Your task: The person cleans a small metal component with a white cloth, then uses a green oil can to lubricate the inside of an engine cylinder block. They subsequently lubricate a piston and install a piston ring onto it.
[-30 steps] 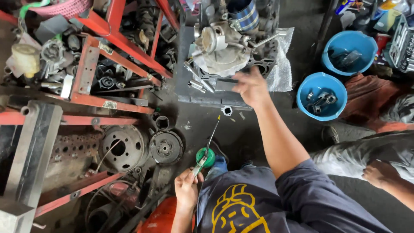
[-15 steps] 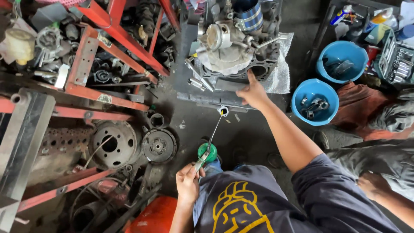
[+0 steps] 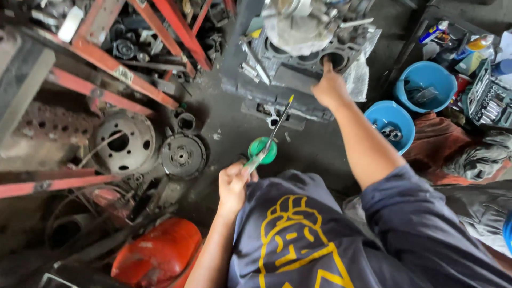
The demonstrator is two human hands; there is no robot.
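Observation:
My left hand (image 3: pixel 233 185) holds a small round green tin (image 3: pixel 263 150) together with a thin metal stick (image 3: pixel 279 124) that points up and away from me. My right hand (image 3: pixel 330 88) is stretched out to a grey engine block (image 3: pixel 292 74) on the floor. It rests on the block's top face, fingertips at the rim of a round cylinder bore (image 3: pixel 335 60), with nothing held in it. Pale metal parts (image 3: pixel 298 29) sit on top of the block. My dark blue shirt with a yellow print fills the lower middle of the view.
Two blue bowls (image 3: pixel 392 118) (image 3: pixel 425 90) with small parts stand right of the block, with a socket set (image 3: pixel 488 101) and spray cans beyond. A red steel frame (image 3: pixel 106 66), a brake disc (image 3: pixel 125 141), a clutch plate (image 3: pixel 183 156) and an orange tank (image 3: pixel 157 253) crowd the left.
My right hand has moved from the block's near edge up to the cylinder bore. My left hand has lifted the tin and stick higher, and my head has come closer.

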